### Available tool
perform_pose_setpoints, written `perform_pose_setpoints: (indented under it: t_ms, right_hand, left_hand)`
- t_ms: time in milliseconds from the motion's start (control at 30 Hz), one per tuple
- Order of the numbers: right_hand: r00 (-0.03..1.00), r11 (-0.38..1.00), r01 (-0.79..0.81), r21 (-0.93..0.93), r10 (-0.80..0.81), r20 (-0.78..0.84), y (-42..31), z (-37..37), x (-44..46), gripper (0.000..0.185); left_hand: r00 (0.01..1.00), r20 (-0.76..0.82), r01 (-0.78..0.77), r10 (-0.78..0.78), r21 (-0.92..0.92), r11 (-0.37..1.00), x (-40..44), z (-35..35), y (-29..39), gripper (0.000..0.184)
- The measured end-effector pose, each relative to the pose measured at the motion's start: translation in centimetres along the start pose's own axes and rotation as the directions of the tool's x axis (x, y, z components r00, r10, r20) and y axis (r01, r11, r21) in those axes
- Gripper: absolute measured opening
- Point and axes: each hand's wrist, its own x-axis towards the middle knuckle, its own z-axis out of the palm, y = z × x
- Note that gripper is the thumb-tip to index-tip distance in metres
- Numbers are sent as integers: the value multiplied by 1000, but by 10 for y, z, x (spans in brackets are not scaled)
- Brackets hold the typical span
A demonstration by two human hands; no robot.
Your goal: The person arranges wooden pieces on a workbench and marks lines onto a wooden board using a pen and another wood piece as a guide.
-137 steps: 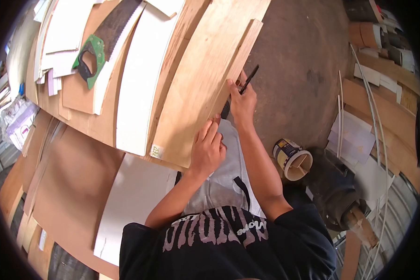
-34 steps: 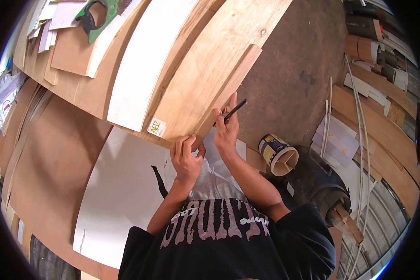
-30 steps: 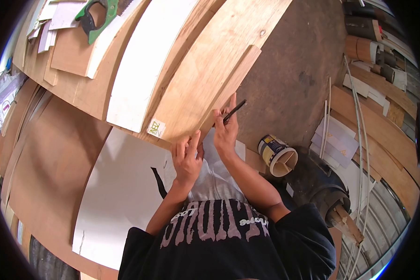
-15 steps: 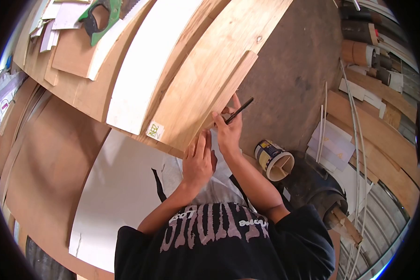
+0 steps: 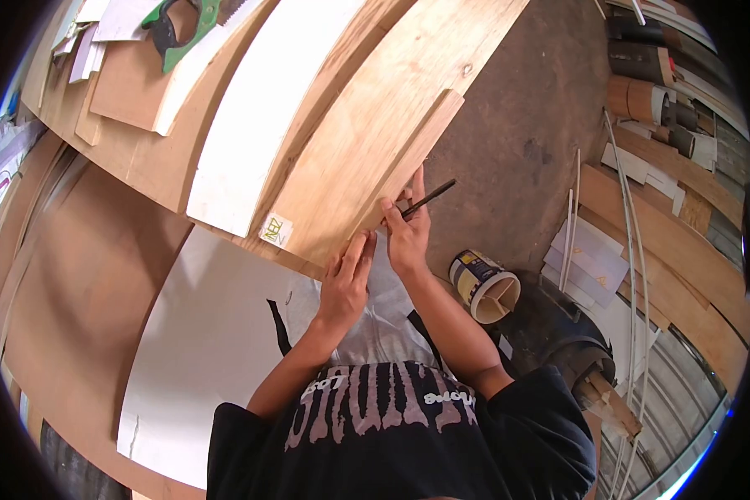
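Note:
A narrow wooden strip lies along the right edge of a wide wooden board. My left hand closes its fingers round the near end of the strip, at the board's corner; the thumb is mostly hidden. Farther up the same edge, my right hand presses its thumb on the strip, with other fingers at its outer side. A black pencil is held in that right hand, its free end pointing up and right over the floor. A small sticker with green lettering is on the board's near end.
Left of the board lie a long white panel and a green-handled saw. An open paint bucket stands on the floor by my right forearm, beside a black round object. Planks are piled at right.
My left hand has shifted slightly left and down at the strip's end. My right hand keeps its place with the pencil. The view has moved a little.

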Motion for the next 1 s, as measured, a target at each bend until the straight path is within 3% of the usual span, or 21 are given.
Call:
perform_pose_setpoints:
  t_ms: [233,1000]
  right_hand:
    - [1000,993,-16,117,17,-6,2,2,2,91]
    - [999,997,-6,81,4,33,14,-8,5,92]
  left_hand:
    - [998,-58,-4,3,-8,1000,0,7,-3,52]
    - [999,-53,-9,8,-27,1000,2,4,-5,50]
